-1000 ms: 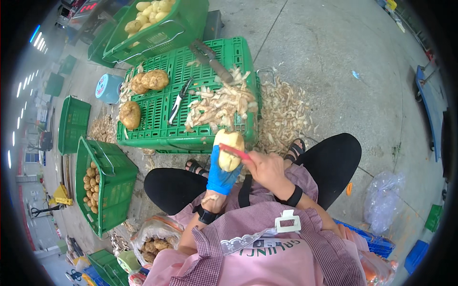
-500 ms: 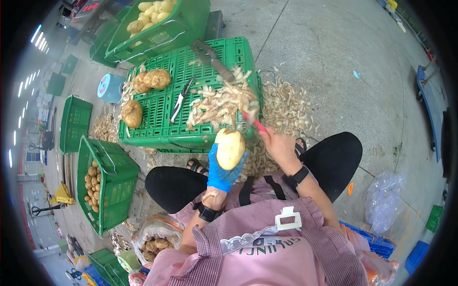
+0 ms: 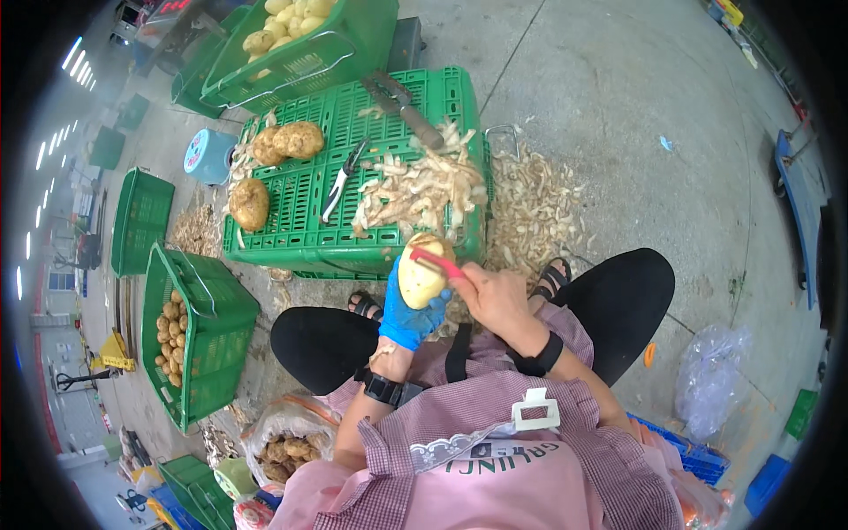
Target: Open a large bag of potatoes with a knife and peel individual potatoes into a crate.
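Note:
Above my lap, my left hand (image 3: 412, 316), in a blue glove, is closed around a potato (image 3: 419, 281) that is mostly peeled and pale yellow. A strip of brown skin still shows near its top. My bare right hand (image 3: 495, 296) grips a red peeler (image 3: 439, 261), whose head lies against the upper part of the potato. Just beyond is an upturned green crate (image 3: 300, 199) with a heap of peelings (image 3: 424, 190) on it. Unpeeled potatoes (image 3: 250, 205) lie at its left side. A white-and-black handled tool (image 3: 336, 192) and a brown-handled tool (image 3: 405, 110) rest there too.
A green crate (image 3: 305, 66) of peeled potatoes stands at the far side. To the left is a green crate (image 3: 212, 353) of unpeeled potatoes, with a blue bucket (image 3: 210, 156) farther off. A sack (image 3: 291, 442) of potatoes sits near my left elbow. Peelings (image 3: 534, 208) cover the floor right of the upturned crate.
My right hand has brought the peeler from beside the crate's peelings, left and nearer, onto the potato. My left hand keeps its hold, with the potato slightly turned.

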Motion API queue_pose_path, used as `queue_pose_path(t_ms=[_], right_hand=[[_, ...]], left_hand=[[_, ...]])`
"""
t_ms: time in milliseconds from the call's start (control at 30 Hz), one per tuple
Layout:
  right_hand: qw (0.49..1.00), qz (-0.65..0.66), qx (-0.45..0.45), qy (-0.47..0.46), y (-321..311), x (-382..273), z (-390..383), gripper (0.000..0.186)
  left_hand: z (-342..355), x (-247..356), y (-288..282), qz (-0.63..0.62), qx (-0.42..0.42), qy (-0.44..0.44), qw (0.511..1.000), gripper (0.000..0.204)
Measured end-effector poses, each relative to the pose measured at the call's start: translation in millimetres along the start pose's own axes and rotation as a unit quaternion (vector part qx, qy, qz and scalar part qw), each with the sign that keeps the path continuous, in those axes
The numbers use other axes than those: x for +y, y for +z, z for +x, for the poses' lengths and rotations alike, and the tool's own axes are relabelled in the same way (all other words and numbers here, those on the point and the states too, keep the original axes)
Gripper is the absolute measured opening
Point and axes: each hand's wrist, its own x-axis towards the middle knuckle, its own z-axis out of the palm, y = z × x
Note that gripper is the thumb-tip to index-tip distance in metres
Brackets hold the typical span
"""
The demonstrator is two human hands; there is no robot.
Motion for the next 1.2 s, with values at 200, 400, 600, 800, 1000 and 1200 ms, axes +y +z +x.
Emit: queue_pose_path(t_ms=[200,400,600,800,1000,1200], right_hand=[[0.988,0.006,-0.067,0.138,2,28,5,0.032],[0.992,-0.012,-0.107,0.069,0,34,4,0.031],[0.985,0.016,-0.166,0.036,-10,11,-2,0.023],[0.995,0.006,-0.079,0.061,4,26,6,0.029],[0.993,-0.018,-0.049,0.103,-1,13,21,0.026],[0.996,-0.064,-0.045,0.03,-13,16,27,0.024]], left_hand=[[0,-6,-5,0.004,0.003,0.003,1.0,0.05],[10,-12,-27,0.053,-0.021,0.043,0.997,0.055],[18,-8,-53,0.022,-0.112,0.016,0.993,0.053],[25,-8,-49,0.005,-0.189,0.004,0.982,0.039],[18,-22,-1,0.275,-0.148,0.227,0.922,0.047],[-3,-12,16,0.015,-0.02,0.063,0.998,0.051]])
